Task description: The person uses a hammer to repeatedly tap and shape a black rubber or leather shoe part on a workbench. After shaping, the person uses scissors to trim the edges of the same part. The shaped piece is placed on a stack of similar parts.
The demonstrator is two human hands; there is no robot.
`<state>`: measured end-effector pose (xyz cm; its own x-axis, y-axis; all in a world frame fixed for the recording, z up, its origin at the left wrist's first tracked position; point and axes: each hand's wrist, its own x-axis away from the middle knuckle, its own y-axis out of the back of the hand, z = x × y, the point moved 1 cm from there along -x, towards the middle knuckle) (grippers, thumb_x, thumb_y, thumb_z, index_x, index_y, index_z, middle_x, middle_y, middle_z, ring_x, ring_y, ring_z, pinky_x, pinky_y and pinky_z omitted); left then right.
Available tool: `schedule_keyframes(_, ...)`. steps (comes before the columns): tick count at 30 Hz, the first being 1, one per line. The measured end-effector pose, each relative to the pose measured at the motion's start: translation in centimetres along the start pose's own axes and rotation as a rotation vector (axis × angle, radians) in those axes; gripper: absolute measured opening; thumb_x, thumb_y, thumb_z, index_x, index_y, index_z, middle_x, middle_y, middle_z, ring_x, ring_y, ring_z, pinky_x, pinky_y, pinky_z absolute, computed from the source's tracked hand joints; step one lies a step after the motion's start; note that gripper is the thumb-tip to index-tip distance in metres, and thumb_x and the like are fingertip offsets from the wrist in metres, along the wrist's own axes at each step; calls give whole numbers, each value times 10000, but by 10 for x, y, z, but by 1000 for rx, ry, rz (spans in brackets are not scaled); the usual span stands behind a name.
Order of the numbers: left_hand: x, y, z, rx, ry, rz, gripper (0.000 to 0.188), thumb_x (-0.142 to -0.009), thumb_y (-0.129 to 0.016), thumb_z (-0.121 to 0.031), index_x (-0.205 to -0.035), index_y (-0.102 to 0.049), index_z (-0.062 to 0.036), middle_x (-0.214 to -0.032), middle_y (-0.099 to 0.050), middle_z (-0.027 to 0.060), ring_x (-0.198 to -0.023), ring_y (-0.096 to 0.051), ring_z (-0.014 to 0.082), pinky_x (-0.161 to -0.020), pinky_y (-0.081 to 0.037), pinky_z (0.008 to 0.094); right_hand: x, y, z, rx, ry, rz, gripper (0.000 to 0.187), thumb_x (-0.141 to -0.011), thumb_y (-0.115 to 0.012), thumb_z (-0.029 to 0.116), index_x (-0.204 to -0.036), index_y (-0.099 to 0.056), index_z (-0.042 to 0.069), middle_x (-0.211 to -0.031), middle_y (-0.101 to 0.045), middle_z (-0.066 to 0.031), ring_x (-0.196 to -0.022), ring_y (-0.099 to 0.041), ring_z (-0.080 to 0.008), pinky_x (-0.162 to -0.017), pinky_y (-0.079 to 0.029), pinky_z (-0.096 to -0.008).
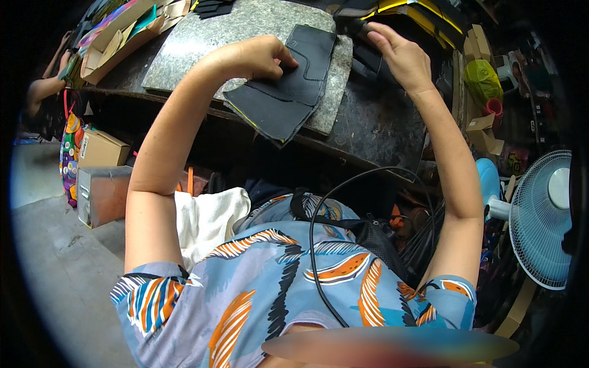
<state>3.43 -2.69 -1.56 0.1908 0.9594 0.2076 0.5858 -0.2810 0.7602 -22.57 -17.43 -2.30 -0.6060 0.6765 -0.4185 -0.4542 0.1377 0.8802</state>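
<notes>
A black, leather-like panel (288, 113) with a curved stitched seam and a yellowish lower edge lies flat on a speckled grey stone slab (245, 24). My left hand (264, 56) rests on its upper left part, fingers curled and fingertips pressed down on it. Off the panel's upper right corner, my right hand (402, 58) is closed round the handle of a dark tool that looks like a hammer (351, 26). Its head hangs beside the slab's edge, and the fingers partly cover its handle.
The slab sits on a dark worktable (383, 122). Black pieces with yellow edges (420, 15) are piled at the far right. An open cardboard box (116, 46) stands at far left. A fan (543, 218) is on my right; a black cable (313, 233) loops across my lap.
</notes>
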Motion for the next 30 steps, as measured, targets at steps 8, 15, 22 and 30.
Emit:
schedule_keyframes(8,8,-14,-9,-172,-61,-55,594,-709,-819,-202,-1245,-645,-14,-1111,-677,217,-1055,-652,344,-964,-497,385,20,13,15,23,-6,232,426,-961,-446,595,-1269,-619,357,-880,-729,-85,-876,-703,-312,-750,-552,-420)
schedule_keyframes(15,1,-31,-4,-50,-181,-486,473,-794,-707,-22,-1261,-642,-62,-1068,-600,152,-1017,-612,323,-922,-499,376,46,23,24,-248,106,219,417,-938,-545,545,-1231,-667,274,-808,-723,-80,-715,-705,-266,-647,-549,-339)
schedule_keyframes(22,-21,-47,0,-292,-408,-785,444,-860,-582,-4,-1295,-595,-90,-1034,-597,118,-921,-658,314,-791,-547,400,55,27,20,-319,159,145,339,-946,-559,499,-1134,-718,266,-908,-735,-50,-739,-706,-216,-663,-558,-320)
schedule_keyframes(30,-46,-51,18,-416,-479,-954,462,-848,-580,-30,-1307,-570,-81,-1007,-590,103,-856,-662,299,-731,-564,373,46,31,20,43,179,182,361,-948,-531,524,-1199,-679,310,-928,-734,-70,-799,-708,-270,-665,-563,-358)
